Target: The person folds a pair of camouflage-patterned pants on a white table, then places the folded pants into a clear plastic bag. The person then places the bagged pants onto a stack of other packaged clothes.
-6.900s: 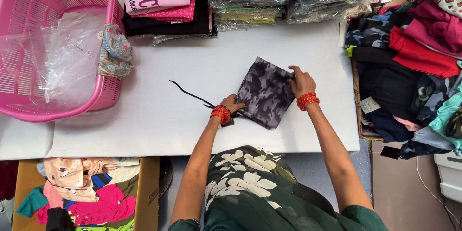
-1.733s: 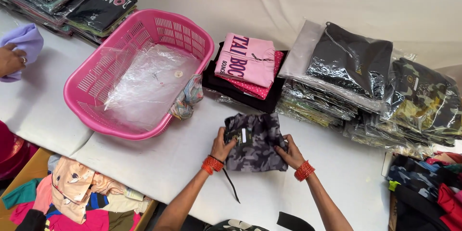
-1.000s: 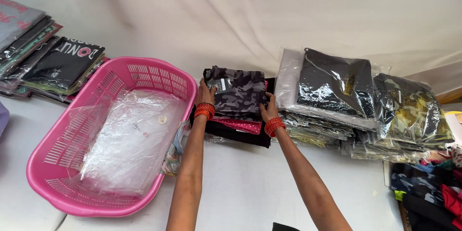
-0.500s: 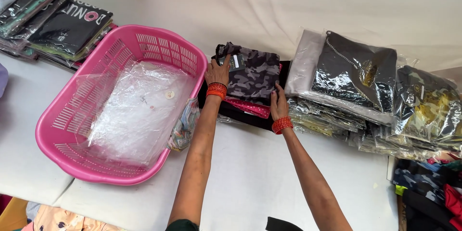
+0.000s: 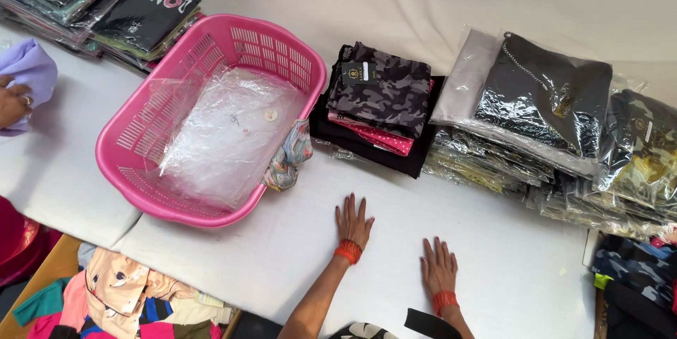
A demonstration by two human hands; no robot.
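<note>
Folded camo garment (image 5: pixel 384 88) sits on top of the small folded stack at the bench (image 5: pixel 508 268) back edge, well ahead of both hands. Dark square tag on its near-left corner. Clear-bagged dark garments (image 5: pixel 543 99) stacked to its right, pink basket (image 5: pixel 211 50) with clear bags to its left. Left hand (image 5: pixel 352 222) and right hand (image 5: pixel 438 267) lie flat, palms down, fingers spread, grip empty.

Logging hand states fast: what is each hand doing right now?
Left hand: open, flat on the white table, holding nothing.
Right hand: open, flat on the table, holding nothing.
</note>
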